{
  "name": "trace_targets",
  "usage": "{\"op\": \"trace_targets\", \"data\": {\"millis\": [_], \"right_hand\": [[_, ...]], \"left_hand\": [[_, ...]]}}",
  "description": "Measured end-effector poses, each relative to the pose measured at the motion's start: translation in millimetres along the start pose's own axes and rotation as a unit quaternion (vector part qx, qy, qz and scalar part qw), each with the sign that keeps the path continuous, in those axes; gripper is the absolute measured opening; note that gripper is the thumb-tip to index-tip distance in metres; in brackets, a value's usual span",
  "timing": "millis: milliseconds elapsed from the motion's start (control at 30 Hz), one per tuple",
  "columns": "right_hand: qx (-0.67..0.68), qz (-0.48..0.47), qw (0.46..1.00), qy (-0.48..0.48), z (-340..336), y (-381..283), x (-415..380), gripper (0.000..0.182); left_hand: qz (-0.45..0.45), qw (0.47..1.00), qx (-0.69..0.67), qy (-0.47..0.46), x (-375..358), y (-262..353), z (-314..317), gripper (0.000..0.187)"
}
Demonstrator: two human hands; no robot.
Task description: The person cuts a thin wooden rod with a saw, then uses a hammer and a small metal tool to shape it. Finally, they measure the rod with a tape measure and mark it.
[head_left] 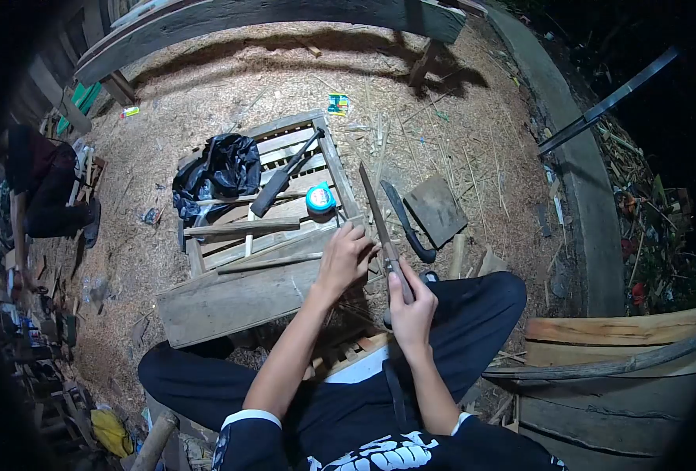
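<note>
So, view from the head camera. Right hand (412, 304) is closed around the handle end of a long, narrow blade (377, 208), which sits in front of the body, just past the right edge of the slatted wooden crate (334, 157), tip angled up and away. Left hand (346, 255) is right beside it with the fingers curled in; can't tell if anything's pinched in there.

The crate's pretty cluttered. Black plastic bag (226, 169) over its far left part, a dark flat-bladed tool (273, 190) slanting toward the far right corner, and a teal tape measure (320, 198) near the right edge. Loose wood strips (242, 228) lie between the bag and the wide plank (234, 304) along the near edge, and the left hand and forearm block the plank's right end.

On the shavings-covered ground (277, 94), right of the crate, there's a black-handled machete (401, 216) by a squarish board (436, 210). Low bench (277, 30) across the far side, another person (53, 188) off to the left, planks (619, 385) at lower right.
</note>
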State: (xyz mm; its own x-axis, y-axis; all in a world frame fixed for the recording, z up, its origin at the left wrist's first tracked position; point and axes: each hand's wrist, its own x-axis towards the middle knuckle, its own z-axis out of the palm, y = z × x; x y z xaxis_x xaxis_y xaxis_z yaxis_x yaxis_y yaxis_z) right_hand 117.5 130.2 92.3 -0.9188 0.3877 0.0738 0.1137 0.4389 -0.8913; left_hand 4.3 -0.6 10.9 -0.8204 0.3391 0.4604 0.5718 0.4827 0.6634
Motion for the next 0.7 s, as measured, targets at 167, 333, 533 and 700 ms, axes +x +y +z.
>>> {"op": "trace_targets", "data": {"millis": [167, 333, 533, 700], "right_hand": [[-0.017, -0.005, 1.0, -0.002, -22.3, 15.2, -31.2, 0.039], [-0.012, -0.015, 1.0, 0.003, -11.8, 4.5, -19.0, 0.038], [0.005, 0.023, 1.0, -0.007, -7.3, -1.5, -1.6, 0.038], [-0.019, -0.02, 1.0, 0.012, -7.3, 1.3, -13.4, 0.037]], "left_hand": [[0.01, 1.0, -0.011, 0.007, 4.1, 1.6, 3.3, 0.016], [-0.001, 1.0, -0.012, 0.01, -0.8, 1.0, 1.7, 0.018], [-0.002, 1.0, -0.01, -0.006, -4.7, 4.7, 0.1, 0.015], [0.017, 1.0, -0.004, -0.003, -3.4, 8.5, 2.8, 0.012]]}}
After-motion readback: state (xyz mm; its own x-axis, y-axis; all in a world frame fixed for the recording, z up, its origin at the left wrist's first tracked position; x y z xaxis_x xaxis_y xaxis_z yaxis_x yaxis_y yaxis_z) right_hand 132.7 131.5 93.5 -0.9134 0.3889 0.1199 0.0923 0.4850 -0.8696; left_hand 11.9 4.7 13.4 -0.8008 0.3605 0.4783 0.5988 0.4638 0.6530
